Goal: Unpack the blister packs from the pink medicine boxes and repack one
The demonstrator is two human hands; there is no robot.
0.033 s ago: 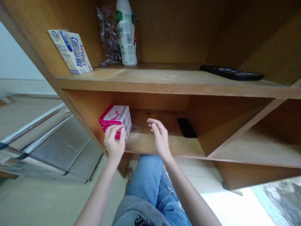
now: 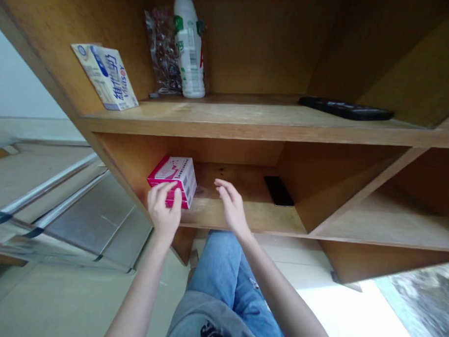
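Note:
A pink and white cardboard box [image 2: 175, 180] sits at the left end of the lower shelf. Just in front of it is my left hand [image 2: 164, 210], thumb and fingers apart, covering part of the box's pink front; whether it touches the box I cannot tell. My right hand [image 2: 232, 206] hovers to the right of the box over the shelf, fingers stretched out and holding nothing. A black phone [image 2: 278, 191] lies flat farther right on the same shelf.
On the upper shelf [image 2: 230, 114] stand a Vitasoy carton [image 2: 108, 78], a white bottle [image 2: 189, 54] and a clear plastic wrapper [image 2: 164, 58]. A black remote-like object [image 2: 346, 108] lies at its right. A metal-framed rack [image 2: 72, 202] is at the left, beside the cabinet.
My left hand has shifted slightly left, its thumb and fingers spreading wider before the box. My right hand has moved a little left and down. The box and phone stay put.

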